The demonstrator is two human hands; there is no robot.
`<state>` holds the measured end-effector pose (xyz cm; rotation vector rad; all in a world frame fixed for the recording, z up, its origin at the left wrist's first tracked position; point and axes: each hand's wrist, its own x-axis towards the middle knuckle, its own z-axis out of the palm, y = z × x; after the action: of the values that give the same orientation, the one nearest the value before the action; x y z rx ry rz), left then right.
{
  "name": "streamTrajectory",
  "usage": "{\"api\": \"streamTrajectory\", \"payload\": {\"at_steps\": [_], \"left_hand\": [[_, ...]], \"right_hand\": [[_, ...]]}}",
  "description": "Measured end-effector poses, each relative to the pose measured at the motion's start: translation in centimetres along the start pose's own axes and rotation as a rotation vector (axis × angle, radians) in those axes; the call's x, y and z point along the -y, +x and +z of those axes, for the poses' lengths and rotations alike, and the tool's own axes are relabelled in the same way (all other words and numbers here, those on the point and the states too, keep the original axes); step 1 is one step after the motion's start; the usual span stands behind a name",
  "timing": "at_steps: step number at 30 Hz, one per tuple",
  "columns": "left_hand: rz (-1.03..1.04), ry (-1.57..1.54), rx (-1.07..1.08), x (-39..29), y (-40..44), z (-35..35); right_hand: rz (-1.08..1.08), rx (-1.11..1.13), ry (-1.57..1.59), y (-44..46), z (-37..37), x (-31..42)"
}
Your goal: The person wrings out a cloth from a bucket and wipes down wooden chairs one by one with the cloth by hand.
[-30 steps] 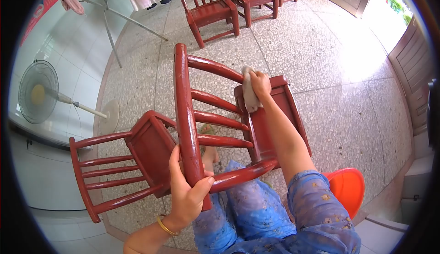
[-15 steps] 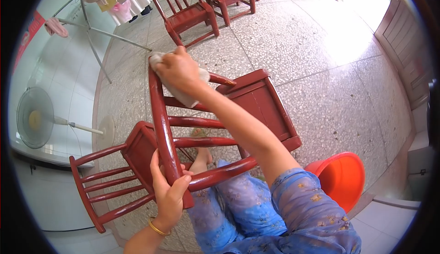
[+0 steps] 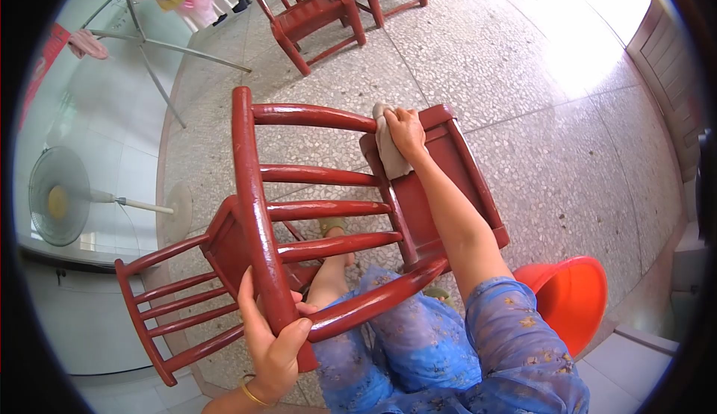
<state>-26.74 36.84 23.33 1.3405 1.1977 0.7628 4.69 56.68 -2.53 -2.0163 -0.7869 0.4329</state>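
Observation:
A dark red wooden chair (image 3: 258, 212) is tilted in front of me, its backrest towards my left and its seat (image 3: 461, 167) towards the right. My left hand (image 3: 275, 343) is wrapped round the near end of the top rail, thumb on one side and fingers behind. My right hand (image 3: 407, 136) presses a greyish-white cloth (image 3: 390, 153) against the chair where the far back post meets the seat. The fingers of my right hand are closed on the cloth.
Another red chair (image 3: 179, 291) stands at the left, near a fan (image 3: 58, 197). More red chairs (image 3: 312, 17) are beyond, beside a drying rack (image 3: 142, 39) with clothes. An orange-red bucket (image 3: 573, 302) is at my right, and a door (image 3: 668, 78) is at the far right.
My right hand and the cloth have moved from the far end of the top rail, along the far post, to the seat edge. My left hand still holds the rail.

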Motion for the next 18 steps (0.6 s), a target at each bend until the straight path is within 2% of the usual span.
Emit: {"api": "streamTrajectory", "payload": {"at_steps": [3,5,8,10,11,12,16,18], "left_hand": [[0.017,-0.026,0.02,0.0,-0.1,-0.2],[0.044,-0.062,0.049,0.2,-0.2,-0.3],[0.044,-0.089,0.04,0.3,-0.3,-0.4],[0.084,-0.1,0.056,0.8,-0.2,-0.5],[0.106,-0.086,0.042,1.1,-0.2,-0.6],[0.125,-0.081,0.029,1.6,-0.1,-0.7],[0.173,-0.144,0.003,1.9,-0.3,-1.0],[0.128,-0.207,0.033,0.8,-1.0,-0.8]], "right_hand": [[0.031,-0.011,0.038,-1.2,-0.5,1.4],[-0.026,0.071,0.156,-2.2,-1.1,4.3],[-0.219,0.059,0.3,-5.1,-2.0,12.0],[-0.311,0.168,0.357,-7.8,-4.2,18.4],[-0.465,0.074,0.421,-8.4,-2.8,20.2],[-0.484,0.094,0.489,-10.5,-3.7,23.0],[-0.65,0.1,0.343,-13.6,-5.1,24.8],[-0.826,0.219,0.221,-16.1,-7.0,24.1]]}}
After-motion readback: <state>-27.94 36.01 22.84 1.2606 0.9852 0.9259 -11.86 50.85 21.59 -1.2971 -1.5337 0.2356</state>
